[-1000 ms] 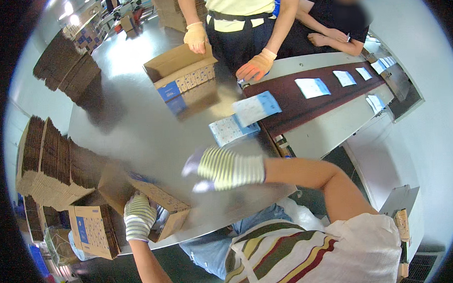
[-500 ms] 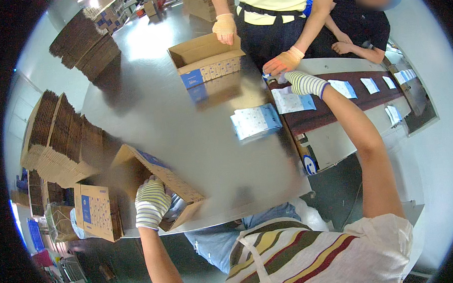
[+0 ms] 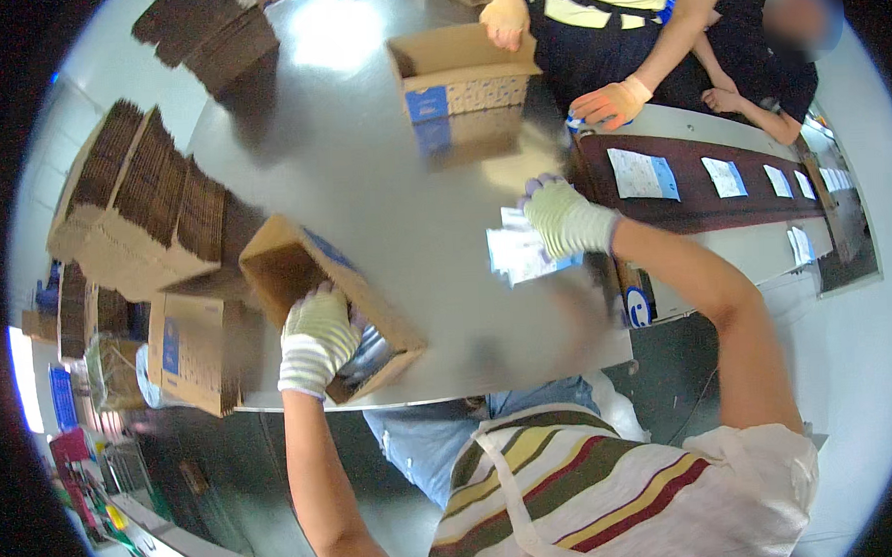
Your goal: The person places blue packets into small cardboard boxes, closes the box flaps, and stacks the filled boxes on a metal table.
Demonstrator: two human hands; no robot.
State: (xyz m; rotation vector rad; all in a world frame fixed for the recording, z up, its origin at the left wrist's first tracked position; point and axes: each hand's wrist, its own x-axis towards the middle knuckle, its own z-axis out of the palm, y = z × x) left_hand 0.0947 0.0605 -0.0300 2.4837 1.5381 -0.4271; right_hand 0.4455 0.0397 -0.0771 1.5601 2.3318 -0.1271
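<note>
Both striped gloves are at work: one down in an open carton, one at a little heap of packets.
The left hand [image 3: 318, 337] reaches over the near side of the cardboard box [image 3: 387, 320], its fingers loosely bent and partly out of my sight beside the shiny contents; I can't tell whether it has hold of anything. The right hand [image 3: 567, 218] is half curled over the white-and-blue packets [image 3: 524, 259] on the metal table [image 3: 414, 211], near the end of the dark red belt [image 3: 690, 172]; its underside is hidden, so I can't tell whether it grips one. More packets lie spaced along the belt. Across the table, a co-worker in orange-tinted gloves has one hand at a second open box [image 3: 474, 98]. Flattened cardboard [image 3: 149, 200] stands stacked at the left.
</note>
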